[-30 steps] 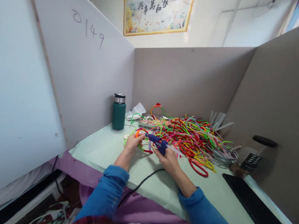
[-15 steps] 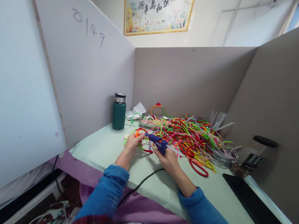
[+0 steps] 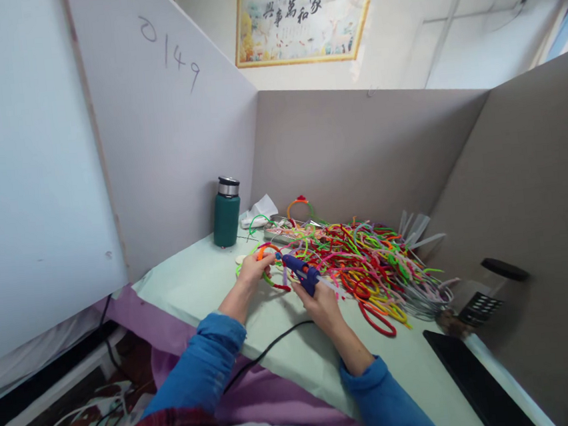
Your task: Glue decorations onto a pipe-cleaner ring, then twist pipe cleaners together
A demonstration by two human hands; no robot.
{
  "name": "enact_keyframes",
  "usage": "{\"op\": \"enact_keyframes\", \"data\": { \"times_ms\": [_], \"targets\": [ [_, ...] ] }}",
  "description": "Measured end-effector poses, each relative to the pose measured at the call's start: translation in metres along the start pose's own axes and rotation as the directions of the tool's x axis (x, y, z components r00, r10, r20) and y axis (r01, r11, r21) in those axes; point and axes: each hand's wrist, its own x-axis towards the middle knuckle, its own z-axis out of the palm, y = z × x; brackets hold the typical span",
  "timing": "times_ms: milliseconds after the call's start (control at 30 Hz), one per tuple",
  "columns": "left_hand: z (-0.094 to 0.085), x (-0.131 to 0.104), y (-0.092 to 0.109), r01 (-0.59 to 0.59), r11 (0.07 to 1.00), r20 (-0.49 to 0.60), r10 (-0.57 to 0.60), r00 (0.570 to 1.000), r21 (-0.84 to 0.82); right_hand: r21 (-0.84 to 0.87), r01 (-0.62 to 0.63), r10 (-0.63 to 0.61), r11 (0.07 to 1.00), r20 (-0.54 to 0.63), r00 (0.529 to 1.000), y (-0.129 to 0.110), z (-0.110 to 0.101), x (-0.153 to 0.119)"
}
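Note:
My right hand (image 3: 321,301) is wrapped round the handle of a blue hot glue gun (image 3: 300,272), a clear glue stick jutting from its rear. Between the closed fingers of my left hand (image 3: 254,269) is a curved pipe cleaner hoop (image 3: 280,287) in orange, green and dark red. The gun's blue nozzle points left and meets the hoop close to my left fingertips; whether it touches cannot be made out. Just beyond and to the right lies a large tangled heap of coloured pipe cleaners (image 3: 363,252) on the pale green tabletop (image 3: 194,275).
A green bottle (image 3: 226,213) stands at the back left beside crumpled white tissue (image 3: 260,211). Behind the heap is a metal tray (image 3: 279,235). At right are a lidded clear jar (image 3: 487,294) and a flat black panel (image 3: 473,375). A black cord (image 3: 271,345) crosses the front edge. Grey partitions enclose the table.

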Motion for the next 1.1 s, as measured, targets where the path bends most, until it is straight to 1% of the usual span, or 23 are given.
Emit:
{"op": "enact_keyframes", "data": {
  "times_ms": [167,533,833,1100],
  "targets": [
    [-0.0005,0.0009,-0.0007,-0.002,1.0,0.015,0.002,1.0,0.001,-0.018,0.007,-0.007,1.0,0.012,1.0,0.0012,0.0017,0.0003],
    [-0.003,0.003,-0.0034,-0.004,1.0,-0.015,0.003,1.0,-0.004,-0.053,-0.013,0.014,0.999,0.013,1.0,0.0021,-0.0019,-0.0022],
    [0.0,0.0,0.0002,0.0,1.0,0.016,0.0,1.0,0.005,-0.04,-0.013,0.013,0.999,0.006,1.0,0.0018,0.0022,-0.0008],
    [-0.0031,0.0027,-0.0036,0.0,1.0,-0.016,0.0,1.0,0.023,-0.038,-0.018,0.017,0.999,-0.009,1.0,0.0028,-0.0006,-0.0024]
  ]
}}
